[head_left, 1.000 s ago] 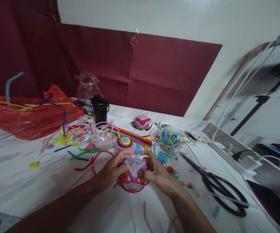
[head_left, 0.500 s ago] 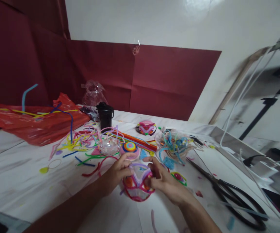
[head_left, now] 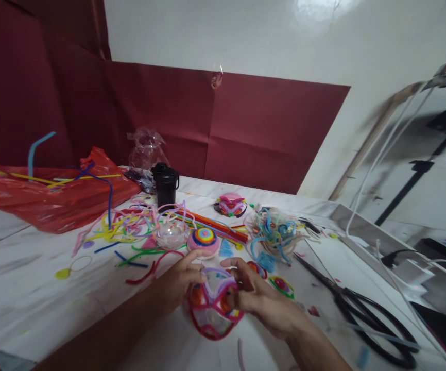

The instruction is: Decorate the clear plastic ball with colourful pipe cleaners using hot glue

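Note:
A clear mask-like piece (head_left: 212,319) edged with pink and purple pipe cleaners, with orange eye shapes, is held low over the white marbled table (head_left: 130,330). My left hand (head_left: 180,283) grips its upper left edge between thumb and fingers. On its right side, my right hand (head_left: 261,296) has curled fingers around the edge, near the right eye shape. Just behind the hands sits a round pink piece (head_left: 204,242) with coloured rings. A green-edged eye shape (head_left: 281,286) lies to the right of my right hand.
Large black scissors (head_left: 342,293) lie at the right. Behind are a tangle of blue pipe cleaners (head_left: 275,232), a clear ball (head_left: 172,233), a black cup (head_left: 165,186), a red plastic bag (head_left: 64,206) and a small pink mask (head_left: 230,205). A white tray edge runs along the right.
The mask-like piece has come lower and slightly left, and tilted, with both hands still on it. A red and blue eye shape now shows behind my right hand. The view has shifted slightly.

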Available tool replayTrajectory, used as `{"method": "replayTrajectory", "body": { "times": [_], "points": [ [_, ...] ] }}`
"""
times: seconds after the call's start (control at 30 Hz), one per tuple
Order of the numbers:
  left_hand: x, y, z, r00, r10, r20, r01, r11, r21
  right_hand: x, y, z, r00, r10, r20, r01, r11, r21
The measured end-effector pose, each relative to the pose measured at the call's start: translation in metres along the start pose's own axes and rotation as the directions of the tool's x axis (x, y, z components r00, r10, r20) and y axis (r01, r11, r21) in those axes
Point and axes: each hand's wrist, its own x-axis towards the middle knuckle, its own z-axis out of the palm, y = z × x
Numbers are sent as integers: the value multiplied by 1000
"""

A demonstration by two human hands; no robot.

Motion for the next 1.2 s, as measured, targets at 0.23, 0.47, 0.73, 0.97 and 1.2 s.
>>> {"method": "replayTrajectory", "body": {
  "times": [0.23, 0.47, 0.73, 0.97, 1.2],
  "points": [
    [2, -10, -3, 999, 13, -36, -13, 1000, 3, 2, 10, -3, 1000, -12, 19, 11, 1000, 8],
    [5, -14, -5, 999, 18, -46, -17, 999, 37, -5, 9, 2, 1000, -23, -8, 23, 999, 40],
    [7, -16, -6, 1000, 19, -12, -19, 998, 59, -8, 10, 2, 1000, -15, 4, 15, 1000, 17],
    [4, -13, -3, 1000, 0, -4, 1, 999, 50, -9, 8, 1, 999, -38, 13, 38, 999, -17],
    [3, -8, 2, 1000, -4, -13, 5, 998, 58, -11, 6, 0, 1000, -23, -1, 23, 1000, -11]
  ]
}}
